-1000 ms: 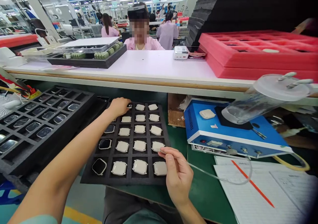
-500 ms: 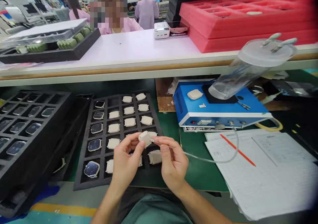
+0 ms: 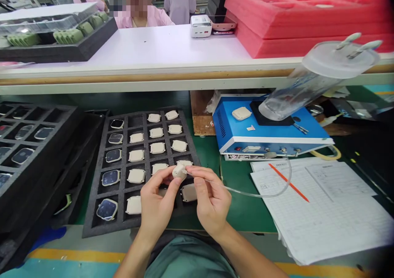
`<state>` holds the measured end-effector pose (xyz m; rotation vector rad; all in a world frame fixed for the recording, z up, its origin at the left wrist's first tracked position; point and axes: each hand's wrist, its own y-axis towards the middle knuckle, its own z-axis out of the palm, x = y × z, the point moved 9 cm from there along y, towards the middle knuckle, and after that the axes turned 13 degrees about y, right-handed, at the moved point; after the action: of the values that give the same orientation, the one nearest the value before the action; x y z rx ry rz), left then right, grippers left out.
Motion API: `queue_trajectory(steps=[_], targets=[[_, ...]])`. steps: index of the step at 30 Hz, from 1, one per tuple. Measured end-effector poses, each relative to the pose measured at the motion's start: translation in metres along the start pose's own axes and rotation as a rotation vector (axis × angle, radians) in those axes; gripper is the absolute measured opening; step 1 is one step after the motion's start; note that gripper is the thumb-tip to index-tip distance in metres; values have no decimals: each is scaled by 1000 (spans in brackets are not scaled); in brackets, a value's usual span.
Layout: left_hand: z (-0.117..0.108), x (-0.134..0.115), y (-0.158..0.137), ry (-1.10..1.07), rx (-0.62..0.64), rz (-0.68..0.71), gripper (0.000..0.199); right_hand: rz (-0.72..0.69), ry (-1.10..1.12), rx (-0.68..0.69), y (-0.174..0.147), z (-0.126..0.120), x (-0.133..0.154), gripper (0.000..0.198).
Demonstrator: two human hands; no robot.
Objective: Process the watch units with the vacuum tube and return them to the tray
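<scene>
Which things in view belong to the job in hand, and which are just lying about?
In use:
- cream watch case, in the left hand
- clear tube, in the right hand
- blue box, where the tube leads
- black foam tray of similar cases

Apparently lying about:
- white device
- pinkish phone
- red stick

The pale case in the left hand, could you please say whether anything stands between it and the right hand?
Nothing visible blocks the way; only the clear tube, held by the right hand, points at the pale case.
</scene>
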<state>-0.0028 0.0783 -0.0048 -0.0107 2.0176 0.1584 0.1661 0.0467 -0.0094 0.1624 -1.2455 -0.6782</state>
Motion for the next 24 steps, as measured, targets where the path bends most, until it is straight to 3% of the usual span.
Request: queue_trajectory(steps=[24], targets=[[0,-1,0,39,14,7,19,6,-17,-12,3,1,4,20]])
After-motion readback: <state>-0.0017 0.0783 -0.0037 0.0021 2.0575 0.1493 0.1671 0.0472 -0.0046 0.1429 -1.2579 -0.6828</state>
